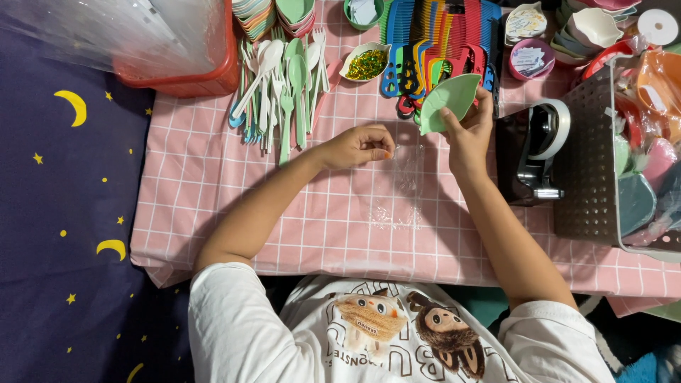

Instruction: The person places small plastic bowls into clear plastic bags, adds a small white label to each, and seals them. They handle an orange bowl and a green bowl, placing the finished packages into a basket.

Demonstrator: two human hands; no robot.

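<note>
A pale green leaf-shaped dish (448, 99) is held tilted in the right hand (469, 135), gripped at its lower edge between thumb and fingers, just left of the black tape dispenser (530, 152) and slightly above its level in the view. The left hand (355, 147) is curled narrowly, its fingertips pinched on the upper edge of a clear plastic bag (406, 186), which lies flat on the pink checked tablecloth (213, 191) well to the left of the dispenser and below the dish. Whether anything small is held in that pinch besides the bag cannot be told. Farther left of the dispenser, a fan of pastel plastic spoons and forks (280, 89) is spread on the cloth, and between that cutlery and the dish a small white bowl of green and yellow beads (365, 62) is set. A row of coloured plastic combs (433, 39) is laid above and to the left of the dispenser, directly behind the dish. A perforated metal basket (589, 163) filled with coloured items stands touching or just beside the dispenser on its right. A red bin (202, 78) lined with clear plastic is placed far to the dispenser's left, at the cloth's upper corner.
</note>
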